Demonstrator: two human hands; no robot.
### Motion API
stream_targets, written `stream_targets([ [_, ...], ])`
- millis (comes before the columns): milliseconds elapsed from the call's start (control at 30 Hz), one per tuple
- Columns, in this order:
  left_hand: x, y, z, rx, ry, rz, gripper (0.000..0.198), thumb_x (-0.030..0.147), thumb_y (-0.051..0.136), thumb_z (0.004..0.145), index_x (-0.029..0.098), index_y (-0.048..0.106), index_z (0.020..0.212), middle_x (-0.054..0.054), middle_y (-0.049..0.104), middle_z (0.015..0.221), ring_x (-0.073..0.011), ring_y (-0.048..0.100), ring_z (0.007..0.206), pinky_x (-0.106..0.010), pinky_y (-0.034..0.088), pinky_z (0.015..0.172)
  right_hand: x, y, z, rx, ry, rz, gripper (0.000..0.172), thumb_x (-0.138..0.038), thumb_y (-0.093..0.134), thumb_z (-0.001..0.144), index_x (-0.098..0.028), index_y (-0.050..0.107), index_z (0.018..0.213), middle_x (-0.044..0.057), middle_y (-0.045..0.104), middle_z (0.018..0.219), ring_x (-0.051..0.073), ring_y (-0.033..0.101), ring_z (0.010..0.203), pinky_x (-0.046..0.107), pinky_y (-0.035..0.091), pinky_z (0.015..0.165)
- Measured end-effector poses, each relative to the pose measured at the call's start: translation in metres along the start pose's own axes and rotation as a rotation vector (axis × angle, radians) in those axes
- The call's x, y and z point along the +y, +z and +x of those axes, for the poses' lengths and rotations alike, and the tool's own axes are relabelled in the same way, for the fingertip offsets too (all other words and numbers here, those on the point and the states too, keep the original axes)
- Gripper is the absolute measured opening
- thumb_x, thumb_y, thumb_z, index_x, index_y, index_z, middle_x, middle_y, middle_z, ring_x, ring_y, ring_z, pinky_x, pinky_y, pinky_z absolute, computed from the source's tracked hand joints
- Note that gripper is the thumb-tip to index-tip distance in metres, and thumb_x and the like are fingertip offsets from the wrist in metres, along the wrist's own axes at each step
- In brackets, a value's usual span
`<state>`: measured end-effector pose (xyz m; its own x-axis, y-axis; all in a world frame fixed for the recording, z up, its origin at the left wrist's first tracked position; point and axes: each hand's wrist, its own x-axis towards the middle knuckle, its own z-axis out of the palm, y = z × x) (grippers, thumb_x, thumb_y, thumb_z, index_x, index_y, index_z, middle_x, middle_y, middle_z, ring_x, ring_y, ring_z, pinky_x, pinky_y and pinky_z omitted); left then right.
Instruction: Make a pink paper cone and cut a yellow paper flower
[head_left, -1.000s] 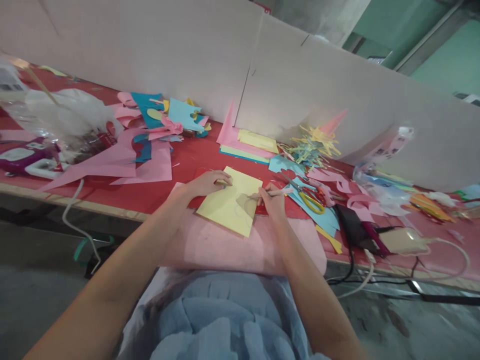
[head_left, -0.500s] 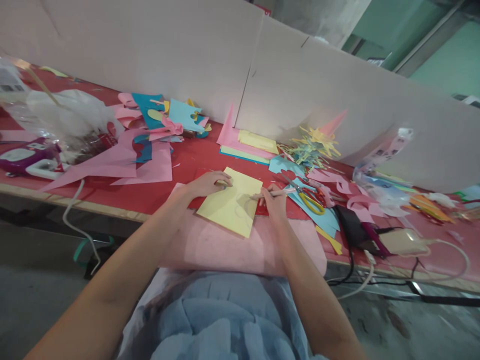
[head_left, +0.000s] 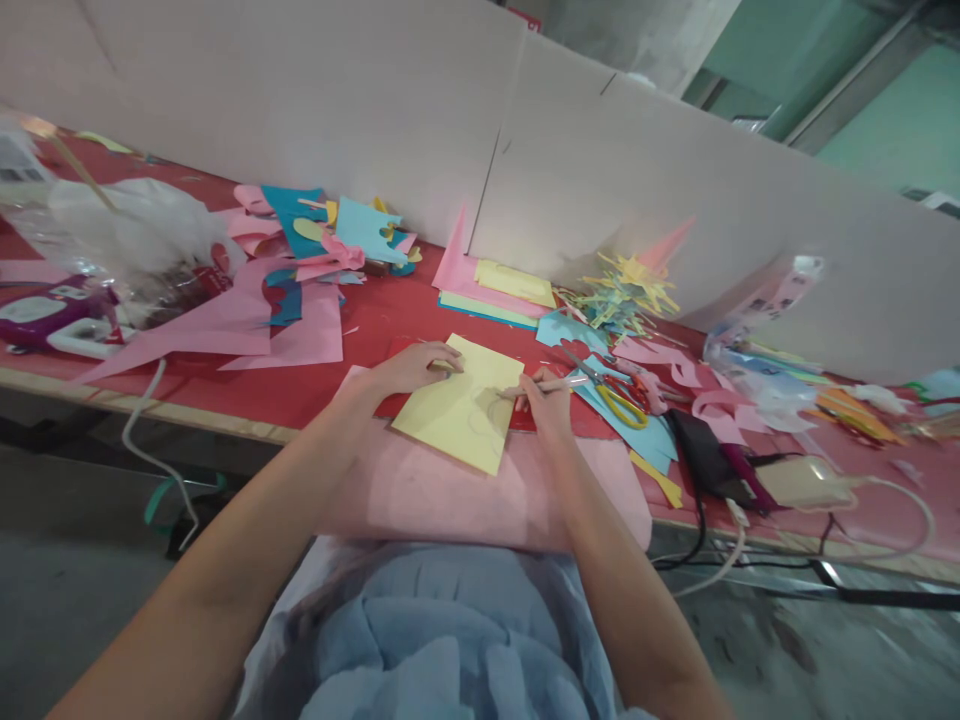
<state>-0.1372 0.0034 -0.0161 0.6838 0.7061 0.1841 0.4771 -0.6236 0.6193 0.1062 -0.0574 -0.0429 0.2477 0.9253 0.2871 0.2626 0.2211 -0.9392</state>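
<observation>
A yellow sheet of paper (head_left: 457,405) lies on a pink sheet (head_left: 420,490) at the near edge of the red table (head_left: 375,310). My left hand (head_left: 416,367) rests on the yellow sheet's upper left part, fingers curled and pressing it down. My right hand (head_left: 544,400) grips a pencil (head_left: 544,385), its tip touching the sheet's right side, where faint curved lines show. Scissors (head_left: 619,392) with yellow and red handles lie just right of that hand.
Cut scraps of pink, blue and yellow paper (head_left: 315,250) cover the table's back left. A stack of coloured sheets (head_left: 499,290) leans by the cardboard wall (head_left: 450,110). A plastic bag (head_left: 127,230) sits far left. Cables (head_left: 750,520) and a black pouch (head_left: 701,455) lie right.
Almost nothing differs; my right hand with the pencil has shifted slightly on the yellow sheet, and the left hand stays put.
</observation>
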Motion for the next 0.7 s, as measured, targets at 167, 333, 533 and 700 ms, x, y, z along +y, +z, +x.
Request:
stream_targets([
  [167, -0.0008, 0.0006, 0.0003, 0.000, -0.006, 0.003, 0.030, 0.026, 0.044, 0.083, 0.021, 0.062, 0.106, -0.003, 0.053, 0.127, -0.0177, 0.046, 0.117, -0.031, 0.031, 0.102, -0.0006, 0.0006, 0.0005, 0.012, -0.017, 0.013, 0.028, -0.034, 0.059, 0.075, -0.022, 0.040, 0.058, -0.006, 0.054, 0.040, 0.011, 0.047, 0.037, 0.022, 0.034, 0.042],
  [333, 0.0007, 0.0005, -0.0001, 0.003, -0.013, 0.006, 0.030, 0.026, 0.043, 0.083, 0.023, 0.062, 0.106, -0.002, 0.052, 0.128, -0.0181, 0.046, 0.117, -0.032, 0.030, 0.102, -0.0003, -0.0008, 0.0005, 0.005, 0.003, 0.011, 0.028, -0.033, 0.059, 0.075, -0.022, 0.040, 0.057, -0.006, 0.053, 0.038, 0.011, 0.046, 0.036, 0.022, 0.033, 0.041],
  [533, -0.0020, 0.0015, 0.0005, 0.009, 0.000, -0.010, 0.029, 0.027, 0.044, 0.082, 0.022, 0.062, 0.105, -0.002, 0.053, 0.126, -0.0173, 0.047, 0.117, -0.031, 0.032, 0.101, 0.0005, 0.0005, 0.0020, 0.028, 0.006, -0.027, 0.029, -0.038, 0.059, 0.074, -0.023, 0.040, 0.058, -0.006, 0.055, 0.040, 0.012, 0.048, 0.038, 0.023, 0.036, 0.043],
  [700, -0.0076, 0.0039, 0.0020, 0.016, 0.015, -0.018, 0.028, 0.027, 0.045, 0.082, 0.022, 0.063, 0.103, -0.002, 0.054, 0.125, -0.0172, 0.047, 0.116, -0.031, 0.033, 0.101, 0.0025, 0.0006, 0.0024, 0.059, -0.012, 0.004, 0.029, -0.037, 0.059, 0.074, -0.022, 0.040, 0.057, -0.006, 0.054, 0.040, 0.012, 0.048, 0.038, 0.023, 0.033, 0.041],
])
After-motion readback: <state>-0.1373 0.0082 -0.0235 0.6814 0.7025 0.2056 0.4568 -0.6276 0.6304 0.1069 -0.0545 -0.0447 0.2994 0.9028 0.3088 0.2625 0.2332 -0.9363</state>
